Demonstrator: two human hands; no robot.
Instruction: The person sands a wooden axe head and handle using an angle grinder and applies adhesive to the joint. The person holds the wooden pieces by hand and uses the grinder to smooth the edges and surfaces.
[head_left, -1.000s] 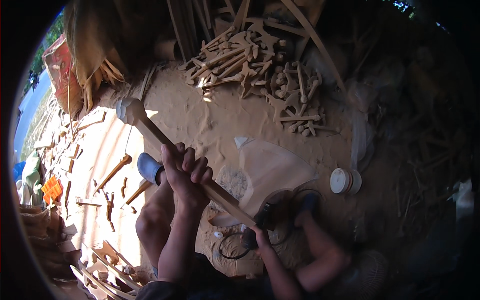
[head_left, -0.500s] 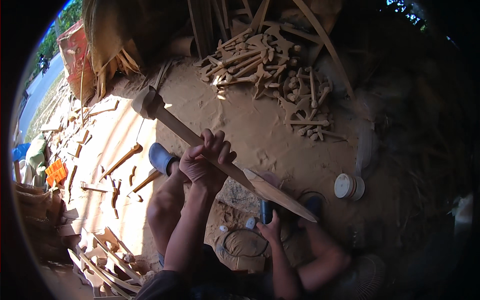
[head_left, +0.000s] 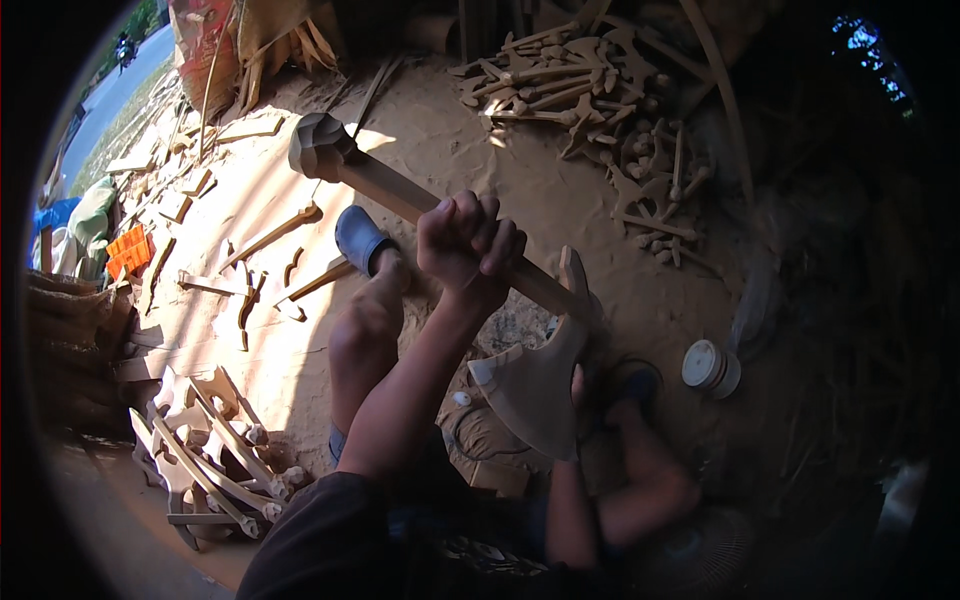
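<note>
Head view: left grip (head_left: pixel 470 240) wraps tight round the axe (head_left: pixel 390 192); right grip (head_left: pixel 579 386), mostly hidden behind the axe's blade (head_left: pixel 535 388), cannot be judged.

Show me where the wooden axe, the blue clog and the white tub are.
Wooden axe (head_left: pixel 538 388), head view: on its broad blade.
Blue clog (head_left: pixel 358 236), head view: on its upper.
White tub (head_left: pixel 705 366), head view: on its round end.

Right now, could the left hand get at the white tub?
Probably not: the left hand is closed around the wooden axe's handle, and the white tub stands to the right, beyond the right foot.
</note>
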